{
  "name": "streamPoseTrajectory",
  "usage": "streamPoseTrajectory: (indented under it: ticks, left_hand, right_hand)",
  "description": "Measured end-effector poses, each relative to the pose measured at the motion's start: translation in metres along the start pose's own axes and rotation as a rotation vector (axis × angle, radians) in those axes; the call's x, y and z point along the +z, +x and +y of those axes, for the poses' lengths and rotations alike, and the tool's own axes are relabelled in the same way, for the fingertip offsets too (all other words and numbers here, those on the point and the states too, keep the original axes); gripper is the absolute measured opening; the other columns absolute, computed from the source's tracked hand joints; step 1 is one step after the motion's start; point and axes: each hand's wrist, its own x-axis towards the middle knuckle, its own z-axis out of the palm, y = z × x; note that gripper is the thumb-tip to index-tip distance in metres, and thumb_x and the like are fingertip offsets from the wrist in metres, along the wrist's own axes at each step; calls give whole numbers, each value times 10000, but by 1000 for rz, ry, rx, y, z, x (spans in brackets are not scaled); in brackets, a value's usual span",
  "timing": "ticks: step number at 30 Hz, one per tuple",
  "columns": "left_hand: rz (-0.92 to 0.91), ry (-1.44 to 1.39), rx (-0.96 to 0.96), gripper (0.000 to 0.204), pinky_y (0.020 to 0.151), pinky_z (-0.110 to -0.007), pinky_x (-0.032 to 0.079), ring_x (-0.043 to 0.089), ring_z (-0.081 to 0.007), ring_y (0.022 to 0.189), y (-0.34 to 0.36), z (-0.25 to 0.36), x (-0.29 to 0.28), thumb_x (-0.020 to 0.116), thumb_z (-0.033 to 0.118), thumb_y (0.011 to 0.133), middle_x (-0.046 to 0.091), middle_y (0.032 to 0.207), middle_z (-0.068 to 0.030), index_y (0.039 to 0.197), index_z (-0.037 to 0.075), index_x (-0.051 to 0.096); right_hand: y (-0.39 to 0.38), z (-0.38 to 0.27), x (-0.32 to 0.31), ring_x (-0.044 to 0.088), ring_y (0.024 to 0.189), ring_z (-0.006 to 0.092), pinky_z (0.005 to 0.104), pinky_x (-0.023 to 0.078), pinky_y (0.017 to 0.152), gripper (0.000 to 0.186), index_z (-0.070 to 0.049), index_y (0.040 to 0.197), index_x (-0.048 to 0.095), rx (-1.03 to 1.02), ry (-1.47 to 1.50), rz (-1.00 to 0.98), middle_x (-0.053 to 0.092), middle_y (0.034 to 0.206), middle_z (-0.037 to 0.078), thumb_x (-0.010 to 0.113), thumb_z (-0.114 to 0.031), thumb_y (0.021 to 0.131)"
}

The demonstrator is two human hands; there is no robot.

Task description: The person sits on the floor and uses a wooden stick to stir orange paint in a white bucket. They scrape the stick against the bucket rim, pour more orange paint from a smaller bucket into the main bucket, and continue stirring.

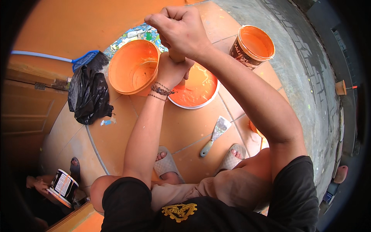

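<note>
Both of my hands are wrapped round one upright stick (181, 86), stacked one above the other. My right hand (183, 33) is a closed fist at its upper end. Below it, my left hand (172, 70), with braided bracelets at the wrist, grips the same stick. The stick's lower end, coated orange, stands in the orange paint (203, 87) of a white-rimmed bucket (199, 106); its tip is hidden. To the left, against this bucket, a wider bucket (119, 73) is smeared orange inside, with little in its bottom.
A dark bucket of orange paint (253, 44) stands at the far right. On the tiles by my feet lies a putty knife (216, 135). A black plastic bag (89, 94) and blue broom (87, 60) are at left. Another person's hand (38, 185) holds a bucket (63, 185) at lower left.
</note>
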Motion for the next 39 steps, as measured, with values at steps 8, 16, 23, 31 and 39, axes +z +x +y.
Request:
streamPoseTrajectory:
  ticks: [8, 16, 23, 31, 39]
  left_hand:
    - [91, 33, 238, 274, 447, -294, 466, 590, -144, 437, 38, -12, 8, 623, 105, 770, 569, 455, -66, 509, 53, 561]
    - [-154, -185, -45, 200, 439, -277, 439, 532, -130, 415, 31, 1, 36, 630, 67, 731, 551, 490, -54, 567, 37, 520]
    - [-255, -210, -116, 235, 403, -282, 417, 497, -131, 403, 14, 6, 24, 639, 41, 765, 523, 503, -43, 586, 37, 486]
    - [-38, 43, -3, 238, 428, -294, 455, 575, -134, 433, 19, 2, 6, 649, 120, 786, 569, 491, -59, 591, 10, 567]
    - [35, 56, 314, 249, 427, -286, 448, 565, -141, 415, 50, -11, 22, 620, 82, 768, 549, 449, -62, 533, 24, 562]
  right_hand:
    - [14, -5, 7, 506, 465, 124, 280, 454, 476, 292, 36, 605, 612, -188, -256, 52, 541, 494, 53, 650, -223, 733]
    - [18, -14, -24, 494, 465, 81, 267, 411, 455, 308, -21, 618, 597, 204, -288, 84, 548, 514, 24, 630, -227, 845]
    - [8, -5, -32, 474, 450, 80, 257, 394, 425, 344, -33, 577, 548, 313, 23, 69, 520, 500, 14, 636, -227, 847]
    - [10, 7, -10, 454, 471, 63, 249, 372, 434, 341, -33, 589, 545, 55, 36, 154, 502, 506, -1, 636, -208, 868]
    - [14, -9, -8, 488, 514, 64, 284, 420, 487, 306, 7, 625, 591, -10, -231, 55, 524, 512, 26, 630, -198, 850]
